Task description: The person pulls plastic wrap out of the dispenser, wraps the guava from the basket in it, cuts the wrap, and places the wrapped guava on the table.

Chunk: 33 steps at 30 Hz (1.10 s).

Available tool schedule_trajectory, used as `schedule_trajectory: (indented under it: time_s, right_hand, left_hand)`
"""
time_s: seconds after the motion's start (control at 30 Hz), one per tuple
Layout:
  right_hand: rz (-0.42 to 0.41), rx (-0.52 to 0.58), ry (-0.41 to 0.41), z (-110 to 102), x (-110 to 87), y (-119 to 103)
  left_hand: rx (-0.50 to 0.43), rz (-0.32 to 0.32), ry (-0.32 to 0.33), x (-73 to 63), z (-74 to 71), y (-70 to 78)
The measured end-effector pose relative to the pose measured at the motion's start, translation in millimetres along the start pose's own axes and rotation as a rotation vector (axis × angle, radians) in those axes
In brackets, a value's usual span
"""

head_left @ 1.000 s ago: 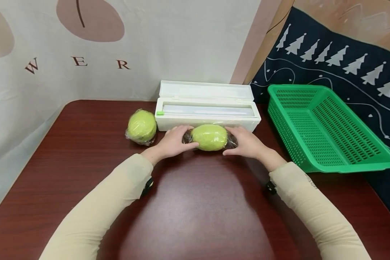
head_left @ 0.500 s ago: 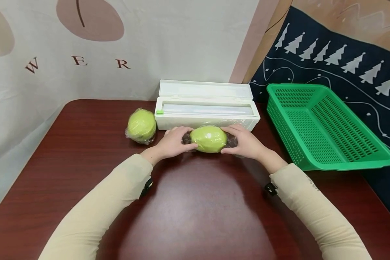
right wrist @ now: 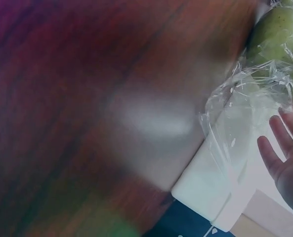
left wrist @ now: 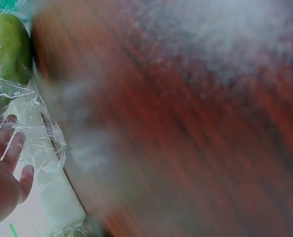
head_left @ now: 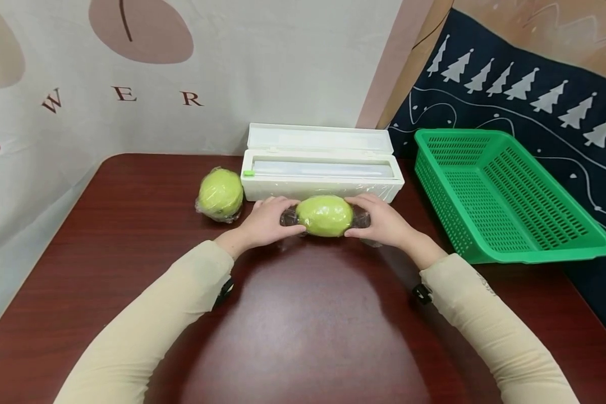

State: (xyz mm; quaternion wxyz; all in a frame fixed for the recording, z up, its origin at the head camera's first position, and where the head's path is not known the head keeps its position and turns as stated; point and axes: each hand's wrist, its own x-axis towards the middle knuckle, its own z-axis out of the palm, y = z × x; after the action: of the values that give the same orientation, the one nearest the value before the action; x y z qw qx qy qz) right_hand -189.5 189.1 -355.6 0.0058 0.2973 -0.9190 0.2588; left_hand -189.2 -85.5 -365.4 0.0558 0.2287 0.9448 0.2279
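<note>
An oval green fruit (head_left: 325,216) in clear cling film lies on its side, just in front of the white cling film box (head_left: 323,191). My left hand (head_left: 269,222) holds its left end, with thumb on the near side and index finger on the far side. Opposite it, my right hand (head_left: 381,221) holds the right end in the same way. Loose film (left wrist: 50,136) bunches out past the fruit beside the left fingers, and crumpled film (right wrist: 225,116) hangs by the right ones. Whether the fruit touches the table is hidden.
A second film-wrapped green fruit (head_left: 220,195) stands left of the box, close to its end. The box lid (head_left: 319,138) is raised against the wall. At the right stands a green plastic basket (head_left: 550,258). The table (head_left: 303,336) is dark red wood.
Since the first frame the fruit has come slightly toward me and turned a little between both hands. Loose film now shows below its two ends. The box, basket and second fruit stay put.
</note>
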Motion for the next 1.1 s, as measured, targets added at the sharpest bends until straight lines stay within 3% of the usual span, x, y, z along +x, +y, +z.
schedule_trajectory:
  time_s: [0.13,0.5,1.1]
  right_hand:
    - [-0.013,0.040,0.000,1.1,1.1,0.5]
    - [-0.012,-0.008,-0.044,-4.2,2.6,-1.2]
    - [-0.021,-0.037,-0.039,-6.8,-1.3,-4.4]
  left_hand:
    - [0.014,0.009,0.005,-2.0,0.4,1.0]
    - [0.028,0.005,0.005,-5.0,-3.9,2.1]
    - [0.035,0.047,0.012,-10.5,-4.2,2.9]
